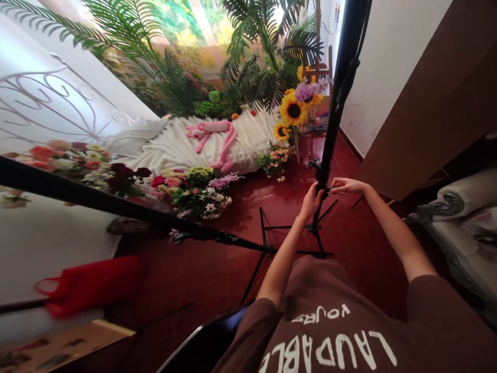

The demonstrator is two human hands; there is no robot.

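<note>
Left hand (311, 202): closed round the pole of the black stand (333, 124), low down, seemingly to steady it. Right hand (347, 185): fingertips drawn narrow at the small knob (327, 190) beside that grip; whether they pinch it, cannot tell. Stand: on the red floor (272, 191), in front of the person, legs splayed, presumably for firm footing. Second stand (116, 202): to the left. Pink toy (229, 140): lying on white cloth (171, 147), sunflowers (293, 110) near its right end, likely as decoration.
</note>
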